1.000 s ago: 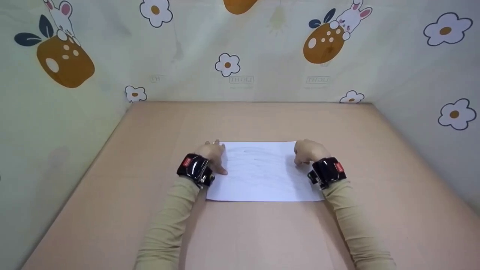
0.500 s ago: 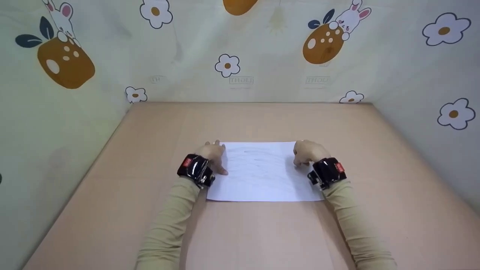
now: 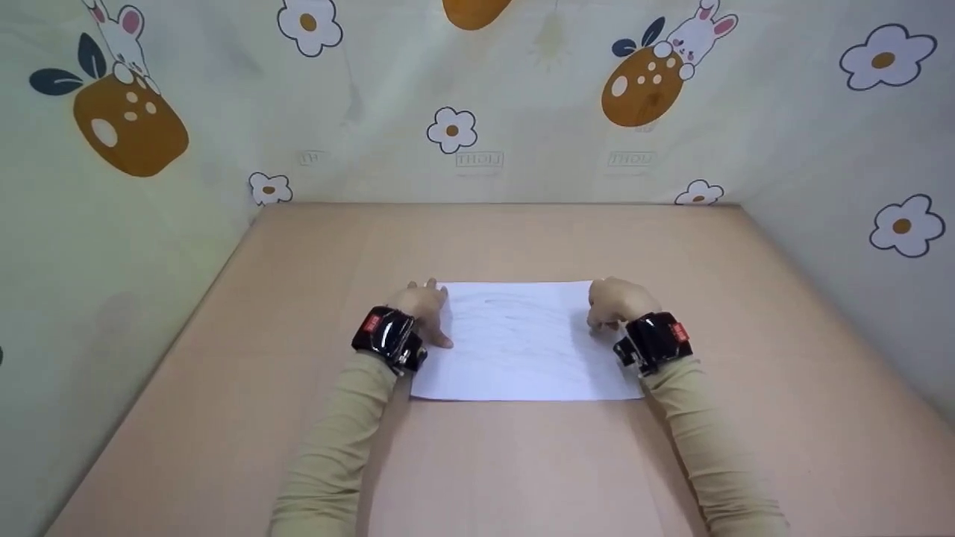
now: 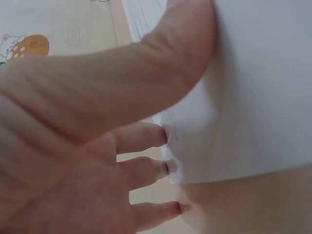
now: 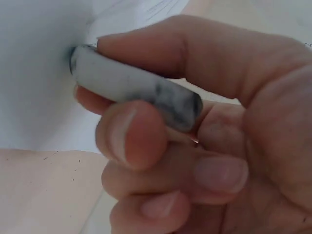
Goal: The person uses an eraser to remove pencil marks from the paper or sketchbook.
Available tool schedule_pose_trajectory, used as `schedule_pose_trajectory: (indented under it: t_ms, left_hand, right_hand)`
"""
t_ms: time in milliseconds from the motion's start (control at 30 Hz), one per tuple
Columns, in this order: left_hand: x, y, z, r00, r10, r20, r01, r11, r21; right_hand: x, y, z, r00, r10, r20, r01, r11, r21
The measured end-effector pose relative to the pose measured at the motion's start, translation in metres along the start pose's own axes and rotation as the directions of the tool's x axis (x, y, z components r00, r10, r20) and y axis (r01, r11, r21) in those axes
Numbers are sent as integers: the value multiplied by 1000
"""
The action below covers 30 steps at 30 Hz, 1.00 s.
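Observation:
A white sheet of paper (image 3: 522,358) with faint grey pencil marks lies flat on the table. At its left edge rests my left hand (image 3: 421,306), fingers spread; the left wrist view shows the thumb (image 4: 165,58) on the sheet and other fingertips around its edge. My right hand (image 3: 621,300) is over the sheet's upper right corner. Between its thumb and fingers it pinches a small whitish eraser (image 5: 129,80) with dark smudges, one end against the paper. In the head view the right hand hides the eraser.
The tan tabletop (image 3: 515,462) extends on all sides of the sheet. A patterned curtain (image 3: 373,104) stands along the back and both sides. Several dark crumbs dot the table beside the paper in the right wrist view.
My right hand, with the eraser, has shifted a little to the right at the sheet's upper right. The left hand and the paper stay in place.

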<state>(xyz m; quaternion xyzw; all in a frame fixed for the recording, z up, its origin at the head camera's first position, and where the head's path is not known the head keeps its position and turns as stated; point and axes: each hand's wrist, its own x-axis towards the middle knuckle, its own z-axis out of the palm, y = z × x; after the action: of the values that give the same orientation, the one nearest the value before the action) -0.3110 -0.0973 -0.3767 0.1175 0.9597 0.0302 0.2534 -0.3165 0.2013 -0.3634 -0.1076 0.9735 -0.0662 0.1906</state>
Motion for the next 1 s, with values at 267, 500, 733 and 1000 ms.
schedule_pose_trajectory:
  t_ms: [267, 500, 733, 1000]
  left_hand:
    - [0, -1, 1, 1000, -16, 3, 16, 1000, -11]
    - [0, 1, 0, 1000, -13, -10, 13, 1000, -3]
    - [-1, 1, -1, 1000, -5, -8, 5, 1000, 19]
    - [-2, 1, -2, 1000, -4, -8, 4, 1000, 13]
  right_hand:
    - [7, -8, 7, 973, -207, -103, 213, 975, 58]
    - [5, -13, 5, 990, -122, -72, 122, 993, -1]
    - [7, -18, 9, 970, -195, -143, 198, 980, 6]
    - [4, -20, 5, 989, -111, -101, 110, 994, -14]
